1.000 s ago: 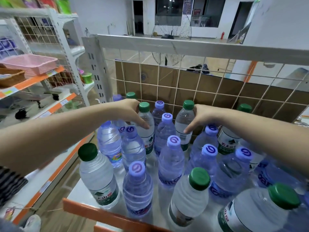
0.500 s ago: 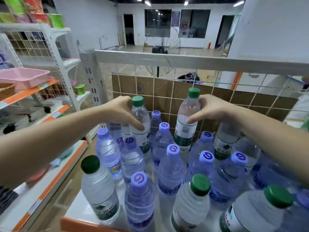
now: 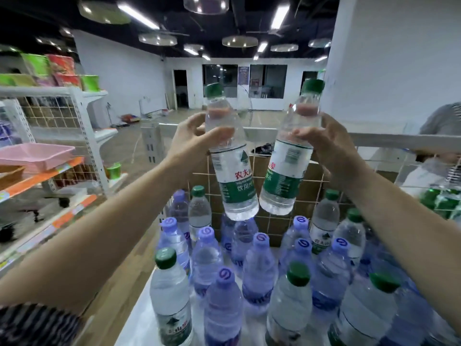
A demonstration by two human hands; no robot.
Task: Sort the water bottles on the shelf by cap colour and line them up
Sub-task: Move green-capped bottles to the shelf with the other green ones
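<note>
Raised green-capped bottles (image 3: 233, 156), shoulder-held in each grip (image 3: 192, 143).

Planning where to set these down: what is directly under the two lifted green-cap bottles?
Both lifted bottles, left and right, hang clear of the shelf. Below them stand purple-cap bottles by the wire grid back. Whether any bare shelf floor lies there cannot be seen; the bottles cover it.

A white-walled room (image 3: 124, 78) with a black ceiling (image 3: 224, 23) lit by strip lights (image 3: 138, 16), dark windows (image 3: 268, 81) at the far end, and a pink tray (image 3: 37, 156) on a side rack (image 3: 87, 136).
</note>
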